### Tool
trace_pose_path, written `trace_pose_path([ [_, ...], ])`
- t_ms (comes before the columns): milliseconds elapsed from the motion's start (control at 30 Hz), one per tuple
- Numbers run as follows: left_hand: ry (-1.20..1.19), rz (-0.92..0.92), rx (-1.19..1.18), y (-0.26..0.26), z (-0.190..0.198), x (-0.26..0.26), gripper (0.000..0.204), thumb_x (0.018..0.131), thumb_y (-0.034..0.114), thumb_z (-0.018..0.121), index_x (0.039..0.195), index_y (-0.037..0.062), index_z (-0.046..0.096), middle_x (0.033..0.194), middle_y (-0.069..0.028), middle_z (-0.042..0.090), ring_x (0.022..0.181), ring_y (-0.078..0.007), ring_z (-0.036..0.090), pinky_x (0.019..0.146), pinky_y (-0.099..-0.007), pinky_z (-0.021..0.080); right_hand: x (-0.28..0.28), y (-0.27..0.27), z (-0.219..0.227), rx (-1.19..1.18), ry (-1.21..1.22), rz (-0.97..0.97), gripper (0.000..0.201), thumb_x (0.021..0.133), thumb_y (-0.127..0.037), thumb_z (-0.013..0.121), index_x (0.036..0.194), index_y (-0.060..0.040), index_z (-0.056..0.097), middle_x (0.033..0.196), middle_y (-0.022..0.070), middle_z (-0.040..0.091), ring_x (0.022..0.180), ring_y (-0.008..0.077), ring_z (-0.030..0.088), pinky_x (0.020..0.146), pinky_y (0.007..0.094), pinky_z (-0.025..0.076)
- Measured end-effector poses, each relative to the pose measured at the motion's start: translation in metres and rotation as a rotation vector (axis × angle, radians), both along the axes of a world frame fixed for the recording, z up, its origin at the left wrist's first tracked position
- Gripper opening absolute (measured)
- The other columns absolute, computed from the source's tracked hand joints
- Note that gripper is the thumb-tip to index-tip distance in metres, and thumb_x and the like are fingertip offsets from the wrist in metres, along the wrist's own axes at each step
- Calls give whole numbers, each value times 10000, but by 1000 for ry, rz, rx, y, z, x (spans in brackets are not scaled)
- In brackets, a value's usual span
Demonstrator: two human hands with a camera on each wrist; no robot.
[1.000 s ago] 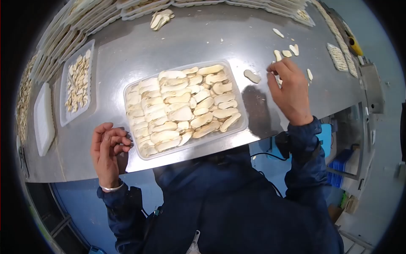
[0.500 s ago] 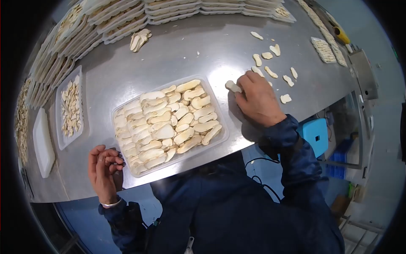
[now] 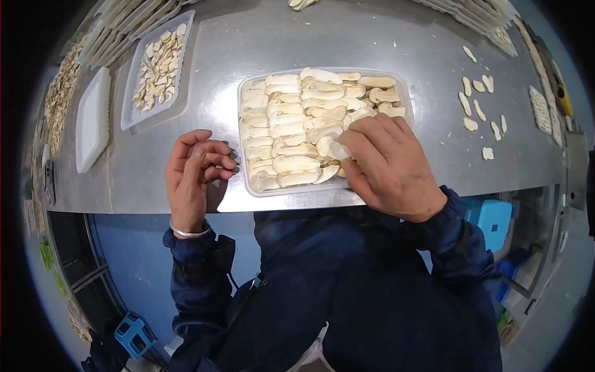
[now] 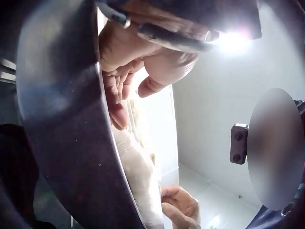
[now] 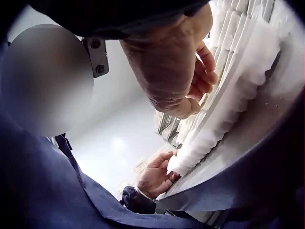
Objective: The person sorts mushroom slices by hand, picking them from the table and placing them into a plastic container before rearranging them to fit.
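Observation:
A clear plastic tray (image 3: 273,193) full of sliced mushrooms (image 3: 294,163), laid in overlapping rows, sits near the table's front edge. Over its right front part, my right hand (image 3: 396,168) pinches one pale mushroom slice (image 3: 333,149) between thumb and fingers; the hand hides that corner of the tray. My left hand (image 3: 191,180) rests beside the tray's left side with loosely curled fingers, holding nothing. In the right wrist view, the right hand (image 5: 167,67) hangs above the tray's wavy side wall (image 5: 224,119), with the left hand (image 5: 155,179) at the far end.
Loose mushroom slices (image 3: 478,110) lie scattered on the metal table (image 3: 440,164) at the right. At the left stand a tray of small mushroom pieces (image 3: 160,68) and a white tray (image 3: 93,121). Stacked filled trays (image 3: 127,31) line the back left.
My right hand reached the loose slices at the right, picked one up and carried it left over the tray. The left hand has stayed beside the tray. The head view has shifted.

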State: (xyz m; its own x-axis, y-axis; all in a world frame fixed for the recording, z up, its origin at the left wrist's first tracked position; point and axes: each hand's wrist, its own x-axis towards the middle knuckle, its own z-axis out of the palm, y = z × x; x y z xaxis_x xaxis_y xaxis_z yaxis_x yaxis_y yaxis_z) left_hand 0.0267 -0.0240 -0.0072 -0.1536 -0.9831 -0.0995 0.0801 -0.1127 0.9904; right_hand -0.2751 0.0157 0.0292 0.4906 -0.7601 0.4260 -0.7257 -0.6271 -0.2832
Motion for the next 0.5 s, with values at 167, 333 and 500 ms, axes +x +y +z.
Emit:
trace_pose_path([
  [167,22,-11,0,0,-1,0,271,1001,149,431,1216,-13,462,960,-164,624,777,-169,645,634,-231,544,5,-3,-2,4,39,4,221,714,-56,631,904,-21,524,891,100,487,842,247,511,752,355,405],
  [333,16,-15,-8,0,-1,0,268,1003,150,427,1215,-9,464,957,-161,623,778,-169,645,633,-231,542,5,-4,-4,6,70,-11,195,720,-60,619,884,-23,519,884,100,487,841,244,513,749,355,406],
  [500,22,-15,-5,0,-1,-1,269,1001,151,432,1214,-10,463,954,-162,623,777,-168,642,635,-231,538,6,-5,-7,-26,86,-12,180,728,-66,613,879,-25,522,882,99,489,836,239,514,746,353,409],
])
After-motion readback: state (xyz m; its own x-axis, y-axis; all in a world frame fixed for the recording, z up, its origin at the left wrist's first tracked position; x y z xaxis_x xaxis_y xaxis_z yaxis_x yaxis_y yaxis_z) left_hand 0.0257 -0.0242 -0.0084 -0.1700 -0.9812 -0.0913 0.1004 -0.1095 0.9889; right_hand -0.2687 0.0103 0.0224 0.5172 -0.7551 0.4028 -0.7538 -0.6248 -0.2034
